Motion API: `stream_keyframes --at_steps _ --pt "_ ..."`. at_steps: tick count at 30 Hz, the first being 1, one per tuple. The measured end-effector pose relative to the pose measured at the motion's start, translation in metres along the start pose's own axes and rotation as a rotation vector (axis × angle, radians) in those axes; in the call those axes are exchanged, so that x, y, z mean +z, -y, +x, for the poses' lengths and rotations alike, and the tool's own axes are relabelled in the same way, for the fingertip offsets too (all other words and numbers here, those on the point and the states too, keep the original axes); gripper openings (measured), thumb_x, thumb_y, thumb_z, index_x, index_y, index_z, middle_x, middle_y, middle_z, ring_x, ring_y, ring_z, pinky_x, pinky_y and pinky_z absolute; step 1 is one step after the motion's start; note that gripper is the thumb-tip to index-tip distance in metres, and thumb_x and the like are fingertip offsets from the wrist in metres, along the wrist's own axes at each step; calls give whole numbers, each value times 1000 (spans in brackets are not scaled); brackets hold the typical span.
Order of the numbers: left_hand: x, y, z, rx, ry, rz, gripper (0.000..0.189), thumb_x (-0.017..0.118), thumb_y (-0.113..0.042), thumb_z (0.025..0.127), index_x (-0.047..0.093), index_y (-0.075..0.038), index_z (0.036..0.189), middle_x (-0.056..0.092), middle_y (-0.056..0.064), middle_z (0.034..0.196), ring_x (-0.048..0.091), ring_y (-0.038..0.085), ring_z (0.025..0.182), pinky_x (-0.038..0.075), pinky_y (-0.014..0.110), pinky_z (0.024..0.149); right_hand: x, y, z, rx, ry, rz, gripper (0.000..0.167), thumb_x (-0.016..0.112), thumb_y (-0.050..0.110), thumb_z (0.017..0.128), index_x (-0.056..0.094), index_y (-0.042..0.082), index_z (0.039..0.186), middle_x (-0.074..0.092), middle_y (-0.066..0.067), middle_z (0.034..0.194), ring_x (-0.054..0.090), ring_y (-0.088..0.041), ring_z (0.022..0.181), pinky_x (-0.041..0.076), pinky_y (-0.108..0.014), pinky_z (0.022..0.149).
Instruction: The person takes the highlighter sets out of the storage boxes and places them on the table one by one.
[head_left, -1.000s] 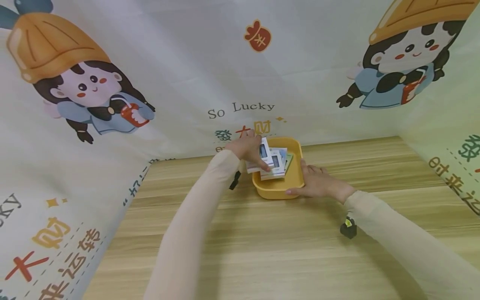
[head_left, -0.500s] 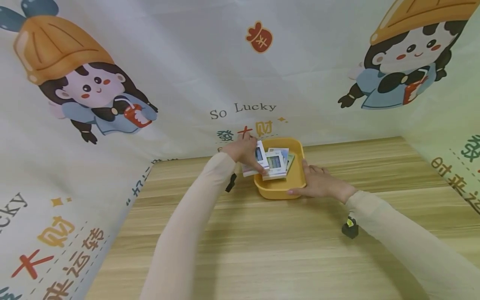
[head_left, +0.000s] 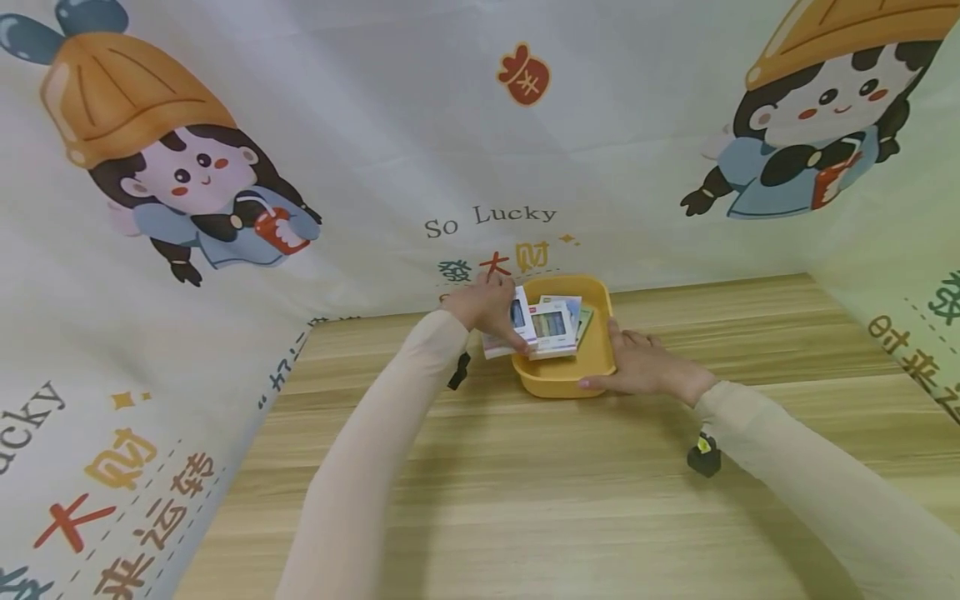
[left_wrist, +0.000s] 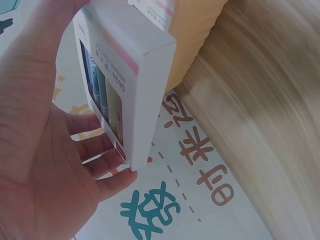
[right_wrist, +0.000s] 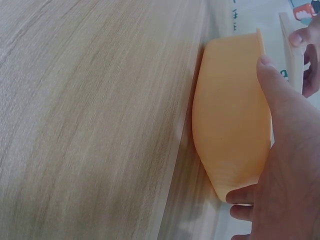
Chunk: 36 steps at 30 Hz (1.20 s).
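In the head view my left hand [head_left: 489, 307] grips a white windowed highlighter box [head_left: 519, 312] at the left rim of a yellow plastic bin [head_left: 562, 387]. The left wrist view shows this box [left_wrist: 150, 90] standing on edge, coloured pens behind its window, my fingertips on its lower end. Inside the bin lie a similar white box [head_left: 553, 325], a bluish-white packet [head_left: 573, 305] and a green item [head_left: 584, 323], partly covered. At the bin's right side, my right hand [head_left: 637, 362] holds the wall, thumb near the front corner. The right wrist view shows that outer wall [right_wrist: 230, 100] and my thumb at its rim.
The bin stands at the back of a wood-grain table [head_left: 525, 500], close to a printed cloth backdrop [head_left: 375, 167]. More cloth hangs along the left and right sides. A small black device [head_left: 703, 457] hangs at my right wrist.
My left hand and its highlighter box have shifted slightly left and toward me relative to the bin. The right hand keeps its hold on the bin. The head view has turned a little.
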<state>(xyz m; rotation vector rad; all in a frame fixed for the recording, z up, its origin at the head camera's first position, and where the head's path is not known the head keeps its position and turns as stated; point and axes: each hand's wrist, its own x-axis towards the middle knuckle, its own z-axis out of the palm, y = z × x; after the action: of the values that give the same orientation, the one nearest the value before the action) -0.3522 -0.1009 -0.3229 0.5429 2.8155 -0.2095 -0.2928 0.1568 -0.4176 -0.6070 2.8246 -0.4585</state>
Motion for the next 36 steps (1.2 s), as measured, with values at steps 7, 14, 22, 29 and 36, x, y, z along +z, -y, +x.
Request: stream_keyframes --at_steps 7,14,22,29,36 --pt "2 1 0 8 16 -19 129 76 -75 64 18 -7 157 13 19 165 17 38 153 28 58 121 0 1 -1 -7 -7 -1 126 49 79 84 -2 -13 153 21 -32 160 24 -51 147 15 -70 119" --pt "5 3 -1 17 26 -18 126 76 -73 66 20 -7 157 17 18 164 21 36 151 28 58 121 3 -2 1 -3 -6 -12 126 48 80 84 -3 -13 153 23 -32 159 23 -51 147 15 -70 120" --pt "8 1 -11 59 6 -8 126 78 -73 63 23 -6 155 23 20 161 24 37 149 30 57 121 4 -3 2 -4 -21 -8 126 48 80 84 -3 -12 153 23 -32 159 24 -51 147 16 -70 119" --pt "11 3 -15 57 -5 -31 124 80 -70 63 26 -7 155 28 18 157 27 34 147 31 55 121 2 -3 1 1 -12 -11 125 47 80 84 -3 -13 153 23 -32 159 23 -51 147 15 -70 119" --pt "14 3 -18 49 4 14 127 77 -75 63 24 -7 156 30 18 157 30 33 145 33 54 120 2 -1 1 7 -7 -8 126 48 80 84 -2 -13 153 22 -33 159 22 -51 147 15 -70 119"
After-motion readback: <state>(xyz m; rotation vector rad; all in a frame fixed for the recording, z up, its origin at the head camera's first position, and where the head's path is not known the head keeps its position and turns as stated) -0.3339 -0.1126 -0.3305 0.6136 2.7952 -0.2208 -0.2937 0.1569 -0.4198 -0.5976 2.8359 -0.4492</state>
